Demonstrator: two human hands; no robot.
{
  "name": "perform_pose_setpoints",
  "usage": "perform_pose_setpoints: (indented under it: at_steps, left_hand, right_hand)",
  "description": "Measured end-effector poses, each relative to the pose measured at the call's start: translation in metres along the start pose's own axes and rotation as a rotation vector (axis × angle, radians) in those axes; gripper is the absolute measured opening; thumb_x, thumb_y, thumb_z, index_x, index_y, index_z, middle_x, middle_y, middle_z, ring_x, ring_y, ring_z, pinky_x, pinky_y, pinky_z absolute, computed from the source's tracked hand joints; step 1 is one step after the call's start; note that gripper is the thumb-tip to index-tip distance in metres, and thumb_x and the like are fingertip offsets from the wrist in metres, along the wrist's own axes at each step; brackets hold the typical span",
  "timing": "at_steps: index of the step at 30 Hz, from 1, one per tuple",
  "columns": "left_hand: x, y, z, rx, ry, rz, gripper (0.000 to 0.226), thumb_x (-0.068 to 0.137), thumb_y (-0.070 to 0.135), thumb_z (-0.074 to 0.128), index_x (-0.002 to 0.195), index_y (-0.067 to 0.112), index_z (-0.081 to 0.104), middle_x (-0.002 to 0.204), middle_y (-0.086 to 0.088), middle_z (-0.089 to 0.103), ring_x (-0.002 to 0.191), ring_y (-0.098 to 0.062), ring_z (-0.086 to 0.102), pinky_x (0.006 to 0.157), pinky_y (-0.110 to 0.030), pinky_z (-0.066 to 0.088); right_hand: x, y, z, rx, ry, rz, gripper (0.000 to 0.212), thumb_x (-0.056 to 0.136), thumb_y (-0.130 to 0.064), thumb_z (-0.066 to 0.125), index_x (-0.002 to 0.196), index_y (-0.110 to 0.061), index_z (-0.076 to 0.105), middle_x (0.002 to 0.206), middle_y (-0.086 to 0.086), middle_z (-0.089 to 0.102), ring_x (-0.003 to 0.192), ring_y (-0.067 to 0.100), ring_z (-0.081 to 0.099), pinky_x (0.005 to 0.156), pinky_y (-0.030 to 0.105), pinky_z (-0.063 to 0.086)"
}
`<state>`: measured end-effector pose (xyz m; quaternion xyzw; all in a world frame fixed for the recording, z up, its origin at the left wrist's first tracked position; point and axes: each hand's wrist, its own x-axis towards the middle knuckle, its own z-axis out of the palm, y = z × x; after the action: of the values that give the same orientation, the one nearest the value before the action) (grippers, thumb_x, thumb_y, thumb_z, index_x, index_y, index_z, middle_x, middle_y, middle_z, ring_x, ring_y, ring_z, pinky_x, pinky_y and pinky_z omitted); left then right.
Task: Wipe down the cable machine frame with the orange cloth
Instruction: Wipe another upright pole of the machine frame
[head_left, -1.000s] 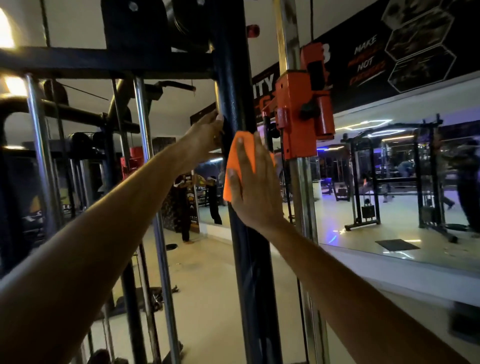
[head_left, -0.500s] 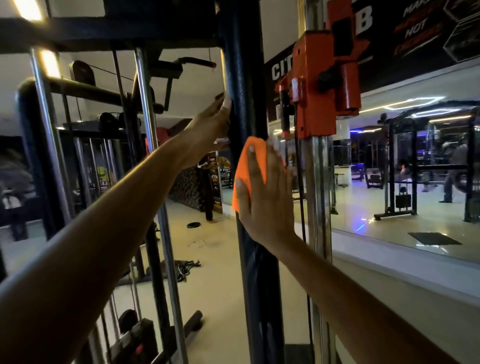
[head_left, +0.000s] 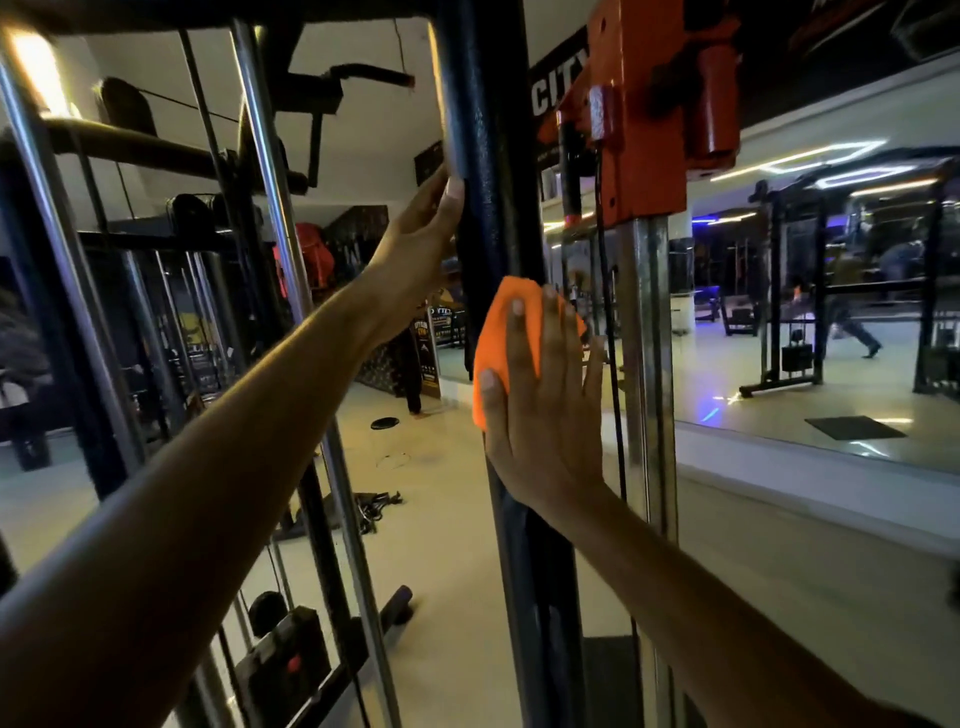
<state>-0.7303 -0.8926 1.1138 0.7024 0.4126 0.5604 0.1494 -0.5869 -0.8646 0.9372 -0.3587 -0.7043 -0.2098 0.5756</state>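
Cloth slippage is the main risk judged from this moment. The orange cloth (head_left: 506, 332) is pressed flat against the black upright post (head_left: 488, 130) of the cable machine frame by the right hand (head_left: 540, 410), whose fingers (head_left: 522, 343) are laid straight and slightly spread over it; nothing is pinched, so the cloth is kept in place by palm pressure alone. If that pressure were eased during a stroke, the cloth could be dropped or bunched up, and bare skin would be dragged along the paint. Just right of the post, a thin black cable (head_left: 608, 291) and a chrome guide rod (head_left: 647, 364) run close to the outer fingers, which could be caught there if the stroke drifted sideways. Higher up, right of the post, an orange carriage (head_left: 649, 119) is mounted on the rod; the knuckles could be struck on it by an upward pass.

The left hand (head_left: 421, 244) is held against the post's left edge above the cloth, thumb on the near face; whether the other fingers are curled behind cannot be told.

The post's surface appears glossy and lightly textured, with glare along its left edge. Left of the post, more chrome rods (head_left: 270, 208) and a weight stack are seen; right of it, a wall mirror (head_left: 831, 312) reflects a dim, blue-lit gym over a pale floor (head_left: 441, 519).
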Motion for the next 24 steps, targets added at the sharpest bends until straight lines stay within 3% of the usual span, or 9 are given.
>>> perform_pose_setpoints:
  at_steps: [5, 7, 8, 10, 13, 17, 21, 24]
  left_hand:
    - [-0.014, -0.003, 0.002, -0.022, -0.046, 0.012, 0.051, 0.115, 0.043, 0.044, 0.165, 0.036, 0.035, 0.147, 0.008, 0.064, 0.126, -0.012, 0.069, 0.088, -0.031, 0.064]
    - [-0.015, -0.005, 0.001, -0.067, -0.033, 0.022, 0.045, 0.115, 0.039, 0.046, 0.160, 0.033, 0.042, 0.138, -0.002, 0.068, 0.119, -0.026, 0.071, 0.095, -0.050, 0.064]
    - [-0.015, -0.007, 0.000, -0.079, -0.041, 0.023, 0.044, 0.114, 0.040, 0.049, 0.157, 0.033, 0.046, 0.134, -0.009, 0.068, 0.115, -0.032, 0.068, 0.100, -0.061, 0.056]
    - [-0.017, -0.013, -0.002, -0.092, -0.046, 0.004, 0.051, 0.108, 0.048, 0.059, 0.156, 0.033, 0.049, 0.138, -0.011, 0.068, 0.121, -0.026, 0.066, 0.106, -0.069, 0.052]
    - [-0.025, -0.023, -0.001, -0.111, -0.035, -0.016, 0.070, 0.096, 0.055, 0.069, 0.159, 0.033, 0.047, 0.148, 0.004, 0.065, 0.135, -0.018, 0.064, 0.110, -0.056, 0.055]
    - [-0.036, -0.035, 0.001, -0.163, -0.101, -0.028, 0.069, 0.101, 0.046, 0.068, 0.163, 0.031, 0.040, 0.152, 0.004, 0.062, 0.138, -0.015, 0.061, 0.115, -0.051, 0.051]
    - [-0.038, -0.043, 0.003, -0.204, -0.058, -0.053, 0.091, 0.083, 0.062, 0.079, 0.161, 0.033, 0.042, 0.152, 0.002, 0.061, 0.138, -0.021, 0.061, 0.113, -0.056, 0.052]
    - [-0.039, -0.046, 0.006, -0.228, -0.026, -0.072, 0.078, 0.089, 0.059, 0.074, 0.156, 0.031, 0.047, 0.146, 0.000, 0.063, 0.132, -0.021, 0.065, 0.110, -0.053, 0.055]
  right_hand:
    - [0.052, -0.009, -0.009, -0.049, 0.053, 0.027, 0.071, 0.116, -0.050, 0.032, 0.175, -0.017, 0.009, 0.181, 0.017, 0.003, 0.168, 0.037, 0.008, 0.132, 0.062, 0.012]
    - [0.069, -0.012, -0.014, -0.038, 0.078, 0.012, 0.071, 0.116, -0.050, 0.032, 0.175, -0.016, 0.011, 0.181, 0.018, 0.002, 0.167, 0.038, 0.009, 0.132, 0.061, 0.016]
    - [0.070, -0.014, -0.013, -0.033, 0.092, 0.007, 0.070, 0.116, -0.049, 0.032, 0.174, -0.015, 0.012, 0.181, 0.019, 0.003, 0.167, 0.038, 0.010, 0.131, 0.060, 0.018]
    - [0.054, -0.015, -0.008, -0.026, 0.100, 0.013, 0.070, 0.117, -0.048, 0.034, 0.174, -0.014, 0.014, 0.181, 0.020, 0.004, 0.167, 0.037, 0.011, 0.131, 0.058, 0.022]
    - [-0.008, -0.011, 0.006, -0.002, 0.042, 0.046, 0.069, 0.116, -0.045, 0.040, 0.174, -0.015, 0.016, 0.181, 0.019, 0.005, 0.168, 0.037, 0.009, 0.130, 0.058, 0.023]
    - [-0.068, -0.007, 0.014, 0.023, -0.038, 0.084, 0.069, 0.115, -0.043, 0.045, 0.173, -0.016, 0.019, 0.181, 0.019, 0.005, 0.166, 0.039, 0.014, 0.126, 0.060, 0.029]
    - [-0.014, -0.012, 0.004, -0.019, 0.027, 0.060, 0.067, 0.116, -0.044, 0.040, 0.173, -0.015, 0.020, 0.180, 0.021, 0.007, 0.165, 0.038, 0.018, 0.129, 0.057, 0.026]
    - [0.024, -0.018, -0.002, -0.012, 0.094, 0.063, 0.065, 0.117, -0.044, 0.037, 0.173, -0.014, 0.023, 0.179, 0.022, 0.014, 0.163, 0.037, 0.024, 0.129, 0.055, 0.029]
